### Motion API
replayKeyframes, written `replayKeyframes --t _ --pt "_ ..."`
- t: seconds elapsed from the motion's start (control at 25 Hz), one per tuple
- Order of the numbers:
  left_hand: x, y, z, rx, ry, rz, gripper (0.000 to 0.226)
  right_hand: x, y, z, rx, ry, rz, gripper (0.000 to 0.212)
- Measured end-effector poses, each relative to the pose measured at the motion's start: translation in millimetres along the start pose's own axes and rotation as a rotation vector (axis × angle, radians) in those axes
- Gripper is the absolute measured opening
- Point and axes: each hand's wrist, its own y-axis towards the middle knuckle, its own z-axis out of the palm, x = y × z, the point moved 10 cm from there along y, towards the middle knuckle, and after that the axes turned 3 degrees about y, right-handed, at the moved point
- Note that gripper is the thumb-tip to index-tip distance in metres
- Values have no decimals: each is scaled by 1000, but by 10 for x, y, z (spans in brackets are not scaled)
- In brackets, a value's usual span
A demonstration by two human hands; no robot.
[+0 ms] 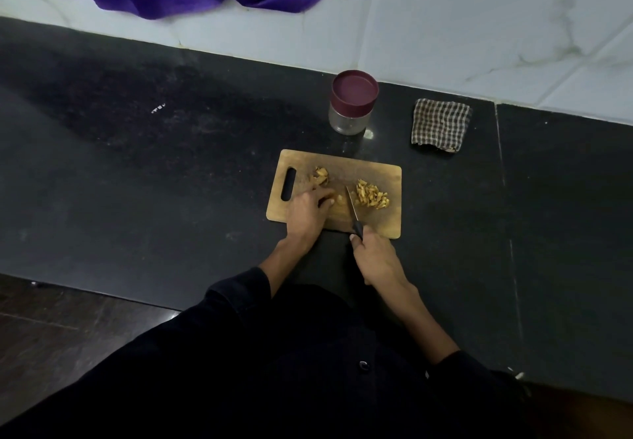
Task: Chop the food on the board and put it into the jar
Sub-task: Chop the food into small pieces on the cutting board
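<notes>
Right hand (375,260) grips black-handled knife (352,210); left hand (308,210) fingers pin yellow food (337,198) on wooden board (376,226). Maroon-lidded glass jar (352,102), checked cloth (440,125) behind, lid on.

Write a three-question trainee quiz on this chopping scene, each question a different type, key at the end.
1. True or false: the jar has its lid on.
2. Which hand holds the knife? A) left hand B) right hand
3. Fill in: the chopped pile lies on the ___ side of the blade, on the board.

Key: 1 true; 2 B; 3 right.
</notes>
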Motion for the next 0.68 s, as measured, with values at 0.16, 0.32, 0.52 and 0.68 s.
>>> replayKeyframes --t 0.16,0.32,0.52,0.68 --pt "-36 -58 34 18 13 61 25 83 27 58 15 -23 -25 29" --pt "-82 -109 103 64 95 90 37 94 30 90 12 -62 -39 27" --pt "-117 -124 145 89 167 103 39 93 66 123 25 -70 -29 27" --pt "-139 -89 180 115 192 95 35 8 58 159 60 -81 10 27"
